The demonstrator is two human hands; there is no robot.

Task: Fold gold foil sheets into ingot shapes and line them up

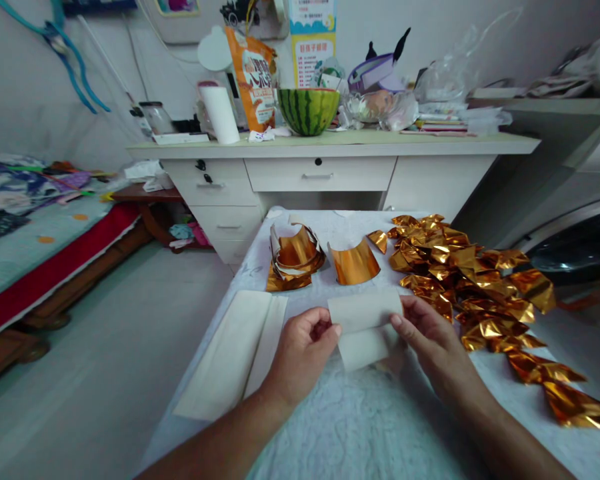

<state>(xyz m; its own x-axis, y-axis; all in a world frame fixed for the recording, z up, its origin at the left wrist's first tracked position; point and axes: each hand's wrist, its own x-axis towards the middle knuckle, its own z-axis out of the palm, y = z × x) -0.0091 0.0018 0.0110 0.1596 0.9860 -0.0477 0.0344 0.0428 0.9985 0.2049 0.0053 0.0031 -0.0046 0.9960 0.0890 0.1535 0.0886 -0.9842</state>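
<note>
Left hand [301,352] and right hand [437,339] each pinch one side of a pale sheet [365,311], thumbs on the near face and fingers curled behind. Between the hands, the sheet is matte, off-white and plain; its upper part forms a smooth, slightly rounded band, and a flatter flap hangs below toward the wearer. The band's long axis runs crosswise from hand to hand; the flap's lower edge slants, rising toward the right hand. Just left of the left hand, pale strips [225,353] lie flat, long axes running away from the wearer. Beyond the hands, a glossy gold sheet [356,263] rests curved, ends raised. Beyond the left hand, curled gold sheets [299,249] nest together, white edges showing. Beyond and right of the right hand, creased, pointed gold foil pieces [467,263] form a heap on the soft, pale blue cloth [360,427].
</note>
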